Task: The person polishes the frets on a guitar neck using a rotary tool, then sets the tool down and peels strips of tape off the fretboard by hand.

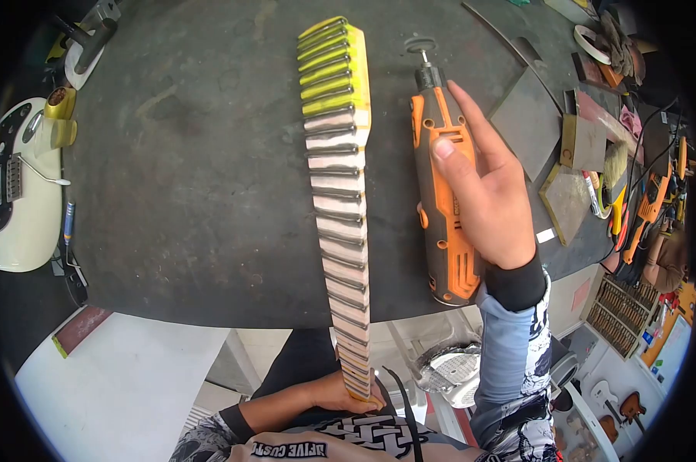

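Note:
A guitar neck extends from my body out over the dark tabletop. Dark frets cross it, with yellow strips between them at the far end and pale strips elsewhere. My left hand is closed around its near end, close to my torso; part of the fingers is hidden. To the right of the neck, apart from it, is an orange and black rotary tool. My right hand grips it, thumb on top and index finger along its side. A small disc sits on its tip, pointing away from me.
A cream electric guitar body lies at the left edge of the dark table. Flat plates, blocks, a brush and cables crowd the right side. A white stool stands below, and several guitars are at the lower right.

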Demonstrator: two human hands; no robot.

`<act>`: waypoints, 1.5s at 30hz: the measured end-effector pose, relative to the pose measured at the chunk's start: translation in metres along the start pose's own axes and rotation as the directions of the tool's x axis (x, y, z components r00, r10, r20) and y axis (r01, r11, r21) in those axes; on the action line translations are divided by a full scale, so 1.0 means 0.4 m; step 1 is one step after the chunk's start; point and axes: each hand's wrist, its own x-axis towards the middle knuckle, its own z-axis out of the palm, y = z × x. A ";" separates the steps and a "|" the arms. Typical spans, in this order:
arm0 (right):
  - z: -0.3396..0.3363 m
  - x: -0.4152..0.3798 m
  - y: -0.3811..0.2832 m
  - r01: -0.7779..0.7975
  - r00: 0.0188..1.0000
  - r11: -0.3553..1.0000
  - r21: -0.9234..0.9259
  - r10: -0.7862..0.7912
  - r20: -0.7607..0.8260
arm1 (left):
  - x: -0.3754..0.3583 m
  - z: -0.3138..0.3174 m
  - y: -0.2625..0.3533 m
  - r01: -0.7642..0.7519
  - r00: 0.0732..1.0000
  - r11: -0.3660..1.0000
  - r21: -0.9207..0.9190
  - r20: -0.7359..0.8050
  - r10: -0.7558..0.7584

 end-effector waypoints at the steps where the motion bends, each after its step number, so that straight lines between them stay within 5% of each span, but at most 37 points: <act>1: 0.002 0.000 -0.001 -0.005 1.000 1.000 0.017 0.005 -0.007 | 0.000 -0.005 -0.003 -0.012 0.999 1.000 0.005 0.035 0.012; 10: 0.006 -0.002 0.002 0.033 0.999 0.999 -0.015 -0.033 0.007 | -0.005 -0.005 -0.018 -0.012 0.999 0.996 -0.087 0.047 0.016; 19: 0.009 0.009 -0.010 0.105 0.994 0.990 -0.090 -0.102 0.031 | -0.014 0.071 0.049 0.176 0.901 0.979 0.101 -0.417 -0.119; 25: 0.018 0.015 0.003 0.149 0.989 0.979 -0.137 -0.146 0.031 | -0.006 0.077 0.050 0.252 0.885 0.927 0.279 -0.454 -0.104; 45: 0.025 0.018 0.010 0.176 0.984 0.974 -0.144 -0.176 0.016 | -0.006 0.082 0.047 0.289 0.859 0.900 0.326 -0.503 -0.093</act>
